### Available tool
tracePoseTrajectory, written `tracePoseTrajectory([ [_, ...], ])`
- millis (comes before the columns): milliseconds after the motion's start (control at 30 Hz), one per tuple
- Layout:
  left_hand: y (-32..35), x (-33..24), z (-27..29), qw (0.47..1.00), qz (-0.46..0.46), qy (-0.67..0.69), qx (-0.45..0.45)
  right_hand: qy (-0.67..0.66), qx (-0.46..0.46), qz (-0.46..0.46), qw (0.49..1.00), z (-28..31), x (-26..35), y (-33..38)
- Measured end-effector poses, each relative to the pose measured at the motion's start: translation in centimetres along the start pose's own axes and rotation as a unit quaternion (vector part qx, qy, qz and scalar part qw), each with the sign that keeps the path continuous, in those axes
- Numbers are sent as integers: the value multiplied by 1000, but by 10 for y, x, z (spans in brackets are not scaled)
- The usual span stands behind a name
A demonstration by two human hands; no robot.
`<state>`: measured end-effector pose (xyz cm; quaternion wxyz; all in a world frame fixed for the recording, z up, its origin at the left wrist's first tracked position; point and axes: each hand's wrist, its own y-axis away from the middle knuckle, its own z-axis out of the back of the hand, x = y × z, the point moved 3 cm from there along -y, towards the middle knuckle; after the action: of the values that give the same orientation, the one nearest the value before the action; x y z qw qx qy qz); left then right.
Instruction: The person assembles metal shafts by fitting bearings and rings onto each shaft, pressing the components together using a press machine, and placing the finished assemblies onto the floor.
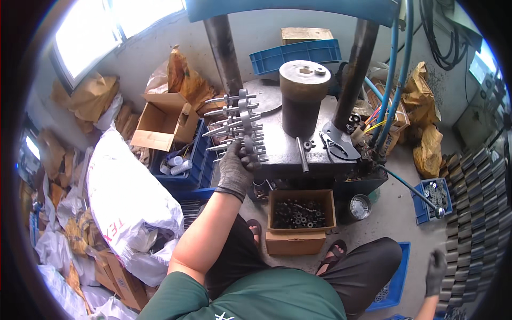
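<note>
My left hand (237, 169), in a dark grey glove, has its fingers closed at the near end of a row of metal shafts with round discs (246, 120). These lie on the left side of the press table (273, 154), their pins pointing sideways. Which shaft the fingers grip is partly hidden by the glove. Low on the right, my gloved right hand (436, 272) is held out with its fingers extended and nothing visible in it. Beside it rises a tall stack of metal parts (474, 213).
A thick steel cylinder (303, 101) stands on the press table between two posts, with a loose rod (302, 154) and pliers (336, 144) nearby. Below is a cardboard box (301, 240) of small dark parts. Blue bins (432, 200) and a white sack (128, 202) flank me.
</note>
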<state>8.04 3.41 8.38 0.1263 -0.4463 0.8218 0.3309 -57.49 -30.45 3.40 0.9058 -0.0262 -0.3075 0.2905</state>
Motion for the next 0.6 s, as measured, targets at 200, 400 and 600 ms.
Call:
tracePoseTrajectory([
  [200, -49, 12, 19, 997, 39, -50, 34, -9, 121, 353, 928, -108, 318, -116],
  [400, 5, 26, -5, 710, -411, -540, 189, 61, 131, 424, 894, -245, 390, -200],
  [600, 72, 73, -18, 591, -537, -515, 312, 129, 116, 417, 892, -311, 411, -238],
])
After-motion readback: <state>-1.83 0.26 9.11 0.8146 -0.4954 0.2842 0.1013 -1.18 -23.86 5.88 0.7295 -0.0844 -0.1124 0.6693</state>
